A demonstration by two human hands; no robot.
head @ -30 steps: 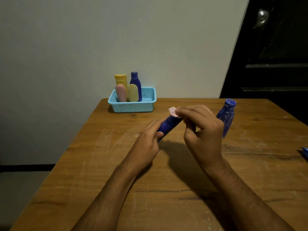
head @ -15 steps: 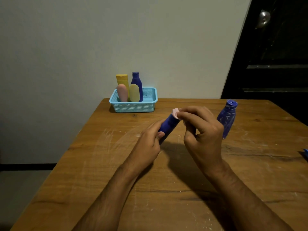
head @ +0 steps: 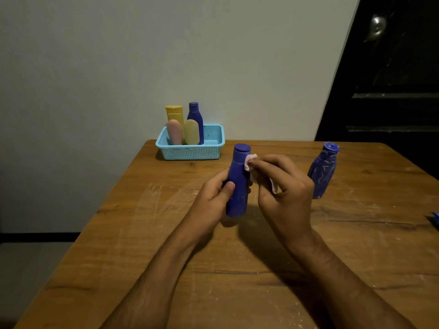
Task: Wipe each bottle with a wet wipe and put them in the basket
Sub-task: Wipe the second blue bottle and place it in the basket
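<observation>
Against the wall at the far left of the desk (head: pixel 142 233) sits a light blue basket (head: pixel 190 151). Four bottles stand in its left half: a yellow tube (head: pixel 175 113) and a dark blue bottle (head: pixel 195 115) behind, a pink bottle (head: pixel 175 132) and a pale yellow bottle (head: pixel 192 132) in front. Nearer the middle, the left hand (head: pixel 213 198) curls around the lower body of a blue bottle (head: pixel 237 184), thumb across its front, holding it almost upright just above the wood. The right hand (head: pixel 282 193) pinches a crumpled pale pink wet wipe (head: pixel 250 160) and presses it to the bottle's shoulder, just under the cap. Further right, a smeared blue bottle (head: pixel 323 172) stands alone, streaked with white. A small blue thing (head: pixel 435 222) pokes in at the desk's right edge, too cut off to tell.
</observation>
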